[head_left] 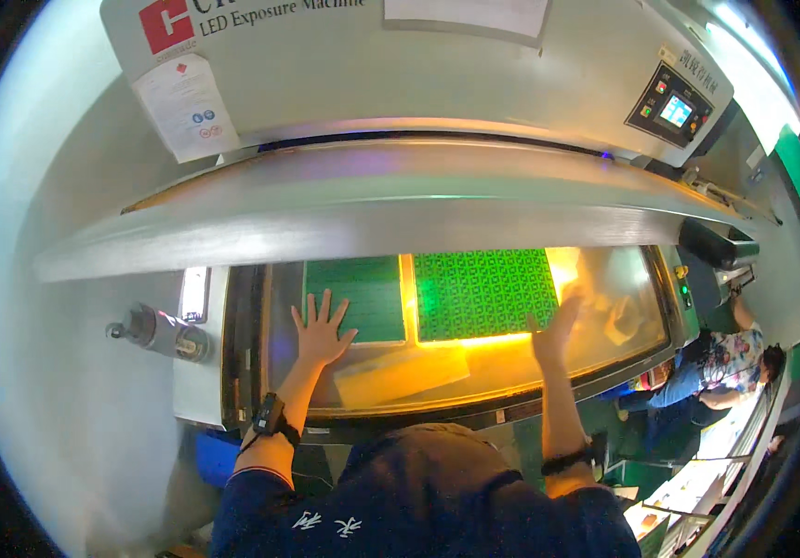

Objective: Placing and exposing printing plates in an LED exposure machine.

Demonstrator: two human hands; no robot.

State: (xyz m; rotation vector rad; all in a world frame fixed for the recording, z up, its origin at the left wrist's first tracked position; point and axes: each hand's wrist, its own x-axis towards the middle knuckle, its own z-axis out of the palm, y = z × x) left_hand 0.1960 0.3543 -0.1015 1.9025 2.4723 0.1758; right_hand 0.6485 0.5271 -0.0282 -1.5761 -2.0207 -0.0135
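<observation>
"What is lying in front of you?"

"Two panels are lying side by side on the machine's bed [511, 377]. I'm taking the bed's middle as the clock's centre, with twelve pointing away from me. The dark green panel [358, 298] is sitting towards ten o'clock. The bright green circuit panel [488, 293], covered in small repeating shapes, is sitting towards one. Yellow light [408, 298] is glowing in the gap between them, and a broad metal bar [400, 225] is crossing at twelve, just beyond both."

"And your left hand [322, 344]?"

"It's spreading wide open at nine o'clock, palm down, holding nothing. My fingers are overlapping the dark panel's near left corner; how hard they're pressing, I'm not able to tell."

"Your right hand [556, 333]?"

"That one is reaching over the bed at three o'clock, beside the circuit panel's near right corner. It's looking blurred, with the fingers partly open and the thumb standing apart. I'm seeing nothing in its grasp, but I can't tell whether it's touching the corner."

"Anything further out?"

"A grey flask [165, 335] is standing on the white ledge [200, 381] beyond nine o'clock. A control panel [667, 107] is showing a lit screen between one and two. Past three o'clock, another person [736, 352] in a patterned top is working well apart from me."
</observation>
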